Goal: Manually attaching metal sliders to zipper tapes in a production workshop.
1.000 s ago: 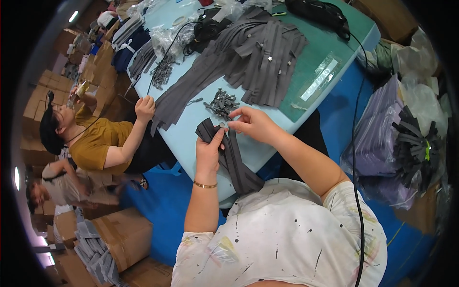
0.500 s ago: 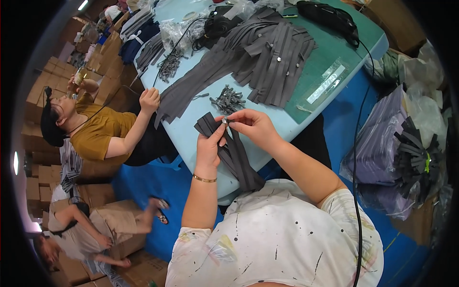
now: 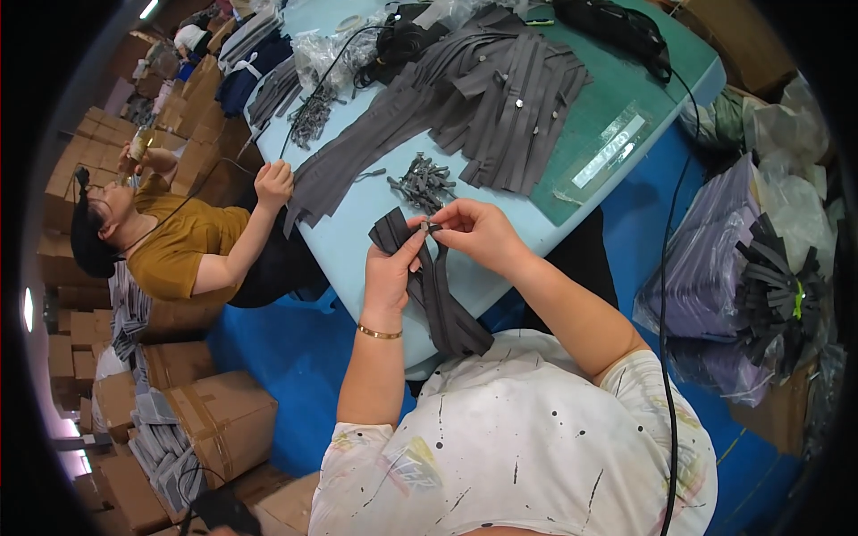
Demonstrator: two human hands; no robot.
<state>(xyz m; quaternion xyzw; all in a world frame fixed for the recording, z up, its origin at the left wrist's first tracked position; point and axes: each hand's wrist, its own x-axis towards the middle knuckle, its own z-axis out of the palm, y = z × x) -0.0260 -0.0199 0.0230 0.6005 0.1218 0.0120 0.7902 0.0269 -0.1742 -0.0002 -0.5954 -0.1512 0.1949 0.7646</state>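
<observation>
My left hand [image 3: 390,272] is closed on a dark grey zipper [image 3: 443,308], whose tape loops up past the thumb and hangs toward my lap. The fingertips of my right hand [image 3: 487,234] pinch at the zipper's upper part, right against my left thumb. A small shiny piece, apparently the slider, shows between the two hands, partly hidden by the fingers. Just beyond them on the table sits a heap of small grey zipper pulls [image 3: 420,185]. A large spread of similar grey zippers [image 3: 527,116] lies farther off, some with shiny sliders.
The pale blue table [image 3: 344,241] carries a green mat [image 3: 617,107], a black pouch [image 3: 612,31] and clear plastic bags [image 3: 322,58]. A black cable [image 3: 663,357] hangs at my right, near wrapped purple bundles [image 3: 693,259]. A seated co-worker [image 3: 192,232] is at the left, near cardboard boxes [image 3: 228,415].
My fingers have shifted slightly around the slider, with the zipper still held. The person walking at the lower left has moved toward the lower edge, mostly out of view.
</observation>
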